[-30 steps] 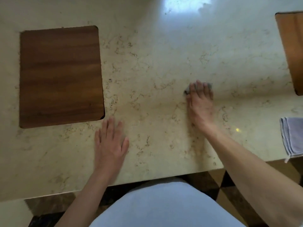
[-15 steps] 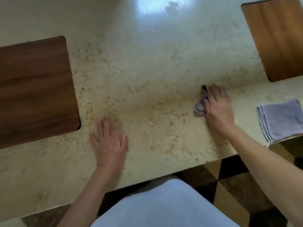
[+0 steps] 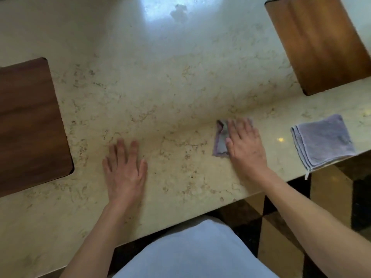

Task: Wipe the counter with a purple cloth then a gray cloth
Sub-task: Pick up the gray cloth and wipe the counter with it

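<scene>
swept back toward the near edge and a little to the right over the last second: right hand (image 3: 244,145), and under it the small cloth (image 3: 220,140), which earlier sat further out on the worktop (image 3: 170,91). now pressed flat, palm down, fingers spread over the cloth's right part, left part bunched and poking out beside the thumb. no closed grip on it, just an open hand bearing down. hard to call the colour: purplish hem, greyer middle, so cannot say for sure which of the two cloths this is.

second cloth (image 3: 323,142), folded square, lavender-grey, lying to the right near the worktop edge, one corner hanging just over, apart from the right hand and untouched.

left hand (image 3: 124,169) unmoved in its spot, flat and open on the stone, holding nothing, bracing only.

two wooden boards in view, left board (image 3: 30,125) and right board (image 3: 319,43), now seen more to the left than before, likely from the head turning.

judged from this: a wiping stroke underway, pulled toward the body. folded cloth unused suggests the first pass is not finished and the swap lies ahead. bunched cloth may cover less stone per stroke.
</scene>
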`<state>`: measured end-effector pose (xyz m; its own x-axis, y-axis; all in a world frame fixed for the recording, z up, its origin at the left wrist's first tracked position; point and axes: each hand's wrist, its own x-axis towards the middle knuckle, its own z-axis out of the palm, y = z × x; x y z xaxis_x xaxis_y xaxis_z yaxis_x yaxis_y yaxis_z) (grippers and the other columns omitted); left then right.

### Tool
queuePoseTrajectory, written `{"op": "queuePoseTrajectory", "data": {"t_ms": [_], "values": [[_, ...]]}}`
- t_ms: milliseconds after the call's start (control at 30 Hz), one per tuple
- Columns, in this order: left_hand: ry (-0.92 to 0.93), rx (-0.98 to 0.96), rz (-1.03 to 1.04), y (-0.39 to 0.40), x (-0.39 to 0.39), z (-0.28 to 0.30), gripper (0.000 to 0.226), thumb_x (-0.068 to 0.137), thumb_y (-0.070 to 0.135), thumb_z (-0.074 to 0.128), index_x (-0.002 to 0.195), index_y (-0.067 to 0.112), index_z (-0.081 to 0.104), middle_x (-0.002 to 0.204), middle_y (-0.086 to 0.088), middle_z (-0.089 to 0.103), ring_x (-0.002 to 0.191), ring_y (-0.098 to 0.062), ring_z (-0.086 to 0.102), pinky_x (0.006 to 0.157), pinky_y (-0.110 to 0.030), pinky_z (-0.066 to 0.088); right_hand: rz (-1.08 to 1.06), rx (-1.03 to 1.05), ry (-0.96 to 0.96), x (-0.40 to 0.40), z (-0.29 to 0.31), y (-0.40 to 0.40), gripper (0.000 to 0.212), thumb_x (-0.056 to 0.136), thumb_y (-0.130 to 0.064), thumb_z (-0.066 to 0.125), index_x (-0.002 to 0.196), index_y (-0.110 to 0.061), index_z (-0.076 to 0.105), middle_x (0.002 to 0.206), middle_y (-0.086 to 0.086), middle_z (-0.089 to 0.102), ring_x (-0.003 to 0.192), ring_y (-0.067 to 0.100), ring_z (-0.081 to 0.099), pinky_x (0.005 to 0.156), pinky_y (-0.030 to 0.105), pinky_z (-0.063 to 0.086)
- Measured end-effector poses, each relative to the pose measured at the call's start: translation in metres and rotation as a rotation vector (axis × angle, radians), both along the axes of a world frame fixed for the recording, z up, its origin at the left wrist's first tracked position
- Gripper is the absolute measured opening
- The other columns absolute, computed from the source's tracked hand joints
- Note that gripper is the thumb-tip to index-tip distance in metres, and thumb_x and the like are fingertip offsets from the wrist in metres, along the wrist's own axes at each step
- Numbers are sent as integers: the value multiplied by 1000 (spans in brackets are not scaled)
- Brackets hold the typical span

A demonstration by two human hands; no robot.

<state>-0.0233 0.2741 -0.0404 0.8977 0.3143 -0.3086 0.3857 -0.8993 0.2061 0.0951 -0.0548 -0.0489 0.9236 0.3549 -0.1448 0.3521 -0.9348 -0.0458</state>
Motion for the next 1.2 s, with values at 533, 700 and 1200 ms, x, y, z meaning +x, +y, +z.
{"op": "queuePoseTrajectory", "data": {"t_ms": [533, 700, 1200], "values": [[-32, -28, -42, 45, -22, -4, 67, 95, 55, 23, 157, 31, 12, 167, -2, -3, 153, -22, -6, 121, -49, -2, 329, 167, 115, -167, 7, 122, 61, 106, -40, 33, 161, -21, 14, 169, 5, 9, 156, 29, 3, 125, 50, 11], [-26, -4, -52, 42, -24, -4, 67, 97, 53, 23, 158, 29, 8, 167, -5, -4, 153, -24, -8, 121, -50, -3, -296, -31, 123, -93, 7, -10, 61, 103, -40, 8, 161, -20, 2, 169, 10, 8, 156, 30, 7, 124, 53, 17], [-47, -159, -388, -12, -7, -3, 65, 96, 54, 19, 157, 32, 16, 167, -2, 4, 153, -22, -4, 120, -52, 2, 158, 110, 53, -173, 4, 100, 57, 104, -32, 36, 158, -16, 23, 166, 10, 24, 154, 30, 15, 125, 49, 13]]}}
